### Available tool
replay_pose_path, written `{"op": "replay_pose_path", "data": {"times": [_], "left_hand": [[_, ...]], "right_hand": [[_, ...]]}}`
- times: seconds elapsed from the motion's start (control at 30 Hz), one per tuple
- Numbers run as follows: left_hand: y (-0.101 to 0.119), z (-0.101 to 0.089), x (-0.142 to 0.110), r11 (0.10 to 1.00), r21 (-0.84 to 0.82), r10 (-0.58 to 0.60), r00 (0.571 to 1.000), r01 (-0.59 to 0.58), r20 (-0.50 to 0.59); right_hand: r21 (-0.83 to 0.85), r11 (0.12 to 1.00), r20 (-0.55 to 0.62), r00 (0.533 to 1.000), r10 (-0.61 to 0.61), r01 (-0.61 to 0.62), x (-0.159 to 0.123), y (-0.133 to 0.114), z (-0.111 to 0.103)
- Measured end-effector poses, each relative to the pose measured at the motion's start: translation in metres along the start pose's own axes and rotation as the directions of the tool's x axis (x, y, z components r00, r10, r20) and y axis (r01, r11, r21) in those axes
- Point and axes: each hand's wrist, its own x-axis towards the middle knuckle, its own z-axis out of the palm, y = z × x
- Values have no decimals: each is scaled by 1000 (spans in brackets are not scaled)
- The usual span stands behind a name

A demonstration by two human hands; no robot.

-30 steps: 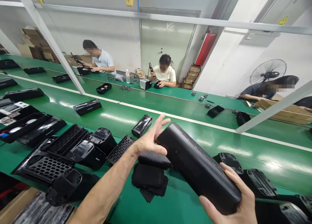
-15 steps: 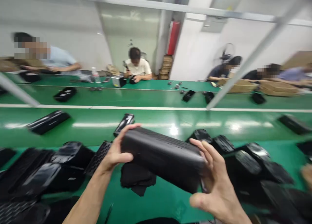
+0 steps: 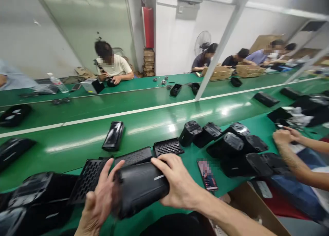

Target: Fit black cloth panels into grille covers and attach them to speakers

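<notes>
Clamping the black housing (image 3: 140, 189) from above with the right hand (image 3: 177, 186), fingers wrapped over its upper edge. Bracing its left end with the left hand (image 3: 99, 201): palm flat, fingers spread, touching the end face or just off it. Too blurred to tell which. Hands apart, one at each end of the housing. Housing off the tabletop (image 3: 154, 126), low over its near edge, roughly level, long axis left to right.

Status, judged from the layout only:
- Housing in hand, no grille visible on the face toward the camera; far side hidden.
- Three loose perforated grilles (image 3: 133, 156) flat on the tabletop just behind the housing, none fitted.
- Cluster of black end caps (image 3: 231, 147) to the right, loose, touching one another.
- So, by the look of it: shell picked up and held, grille and caps not yet on it.
- One finished-looking glossy unit (image 3: 113, 136) alone further out on the tabletop, well apart from the pile.

Also around:
- Phone (image 3: 207, 174) flat on the tabletop, just right of the right hand.
- Cardboard box (image 3: 254, 201) at the near right edge.
- More black shells (image 3: 33, 191) piled at lower left.
- Co-worker's hands (image 3: 284, 136) at far right, on separate parts, well clear of the housing.
- Other people (image 3: 110, 63) seated across the line.
</notes>
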Motion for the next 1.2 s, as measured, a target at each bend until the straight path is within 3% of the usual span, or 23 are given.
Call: {"op": "replay_pose_path", "data": {"times": [0.1,0.17,0.27,0.37,0.43,0.53,0.73,0.83,0.9,0.97,1.03,1.1,1.2], "left_hand": [[-5,15,-5,917,395,-62,998,45,32],[-13,28,0,841,538,-90,995,50,48],[-26,37,5,863,504,-45,998,14,49],[-33,36,2,910,415,-21,999,7,29],[-34,33,-1,926,377,-14,1000,6,20],[-30,33,-1,926,376,-18,999,4,33],[-33,37,2,916,400,-48,998,28,41],[-41,34,5,927,358,-106,994,108,-24],[-47,30,7,912,293,-278,957,289,-79],[-51,26,8,862,225,-445,891,454,-90],[-55,24,6,837,180,-506,856,518,-110],[-61,24,4,846,160,-480,857,509,-188],[-72,28,0,856,184,-424,860,483,-283]], "right_hand": [[-181,981,111,990,91,-70,-11,13,-4],[-228,970,141,983,116,-82,-16,21,-2],[-188,975,188,970,154,-118,-27,34,-10],[18,940,193,924,331,-340,-46,50,-26],[262,826,233,863,448,-499,-58,58,-32],[499,652,291,819,495,-571,-73,62,-28],[595,554,159,760,630,-583,-85,53,-10],[670,431,194,703,685,-605,-87,51,-3],[691,242,327,594,735,-681,-88,51,1],[654,13,495,441,748,-756,-90,51,5],[622,-157,595,332,732,-767,-94,50,8],[659,-215,589,318,743,-720,-99,48,12],[750,-213,519,358,776,-627,-110,48,22]]}}
